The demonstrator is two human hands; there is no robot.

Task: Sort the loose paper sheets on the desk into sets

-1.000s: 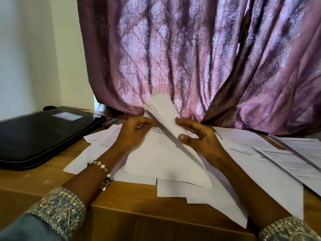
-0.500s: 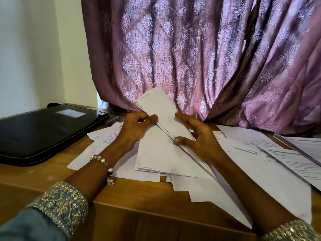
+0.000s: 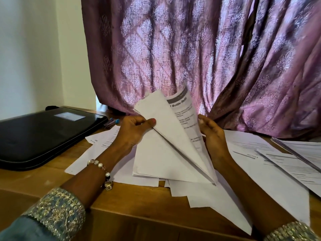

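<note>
2 hands on the papers — the left hand point(image 3: 133, 131) pinches a lifted bundle of sheets point(image 3: 166, 136) with thumb on top, fanning it upward off the pile. The right hand point(image 3: 211, 136) curls round a printed page point(image 3: 188, 119) (heading reads "Bottle Refill"). More loose sheets point(image 3: 260, 159) lie spread across the wooden desk point(image 3: 43, 180) — a black case point(image 3: 43, 134) sits at left.

Free: I see bare desk point(image 3: 34, 181) at 8 o'clock | Blocked: black case point(image 3: 43, 136) at 9 o'clock, curtain point(image 3: 191, 58) at 12 o'clock, loose sheets point(image 3: 271, 164) at 3 o'clock | Tight: pens point(image 3: 112, 122) beside case corner
</note>
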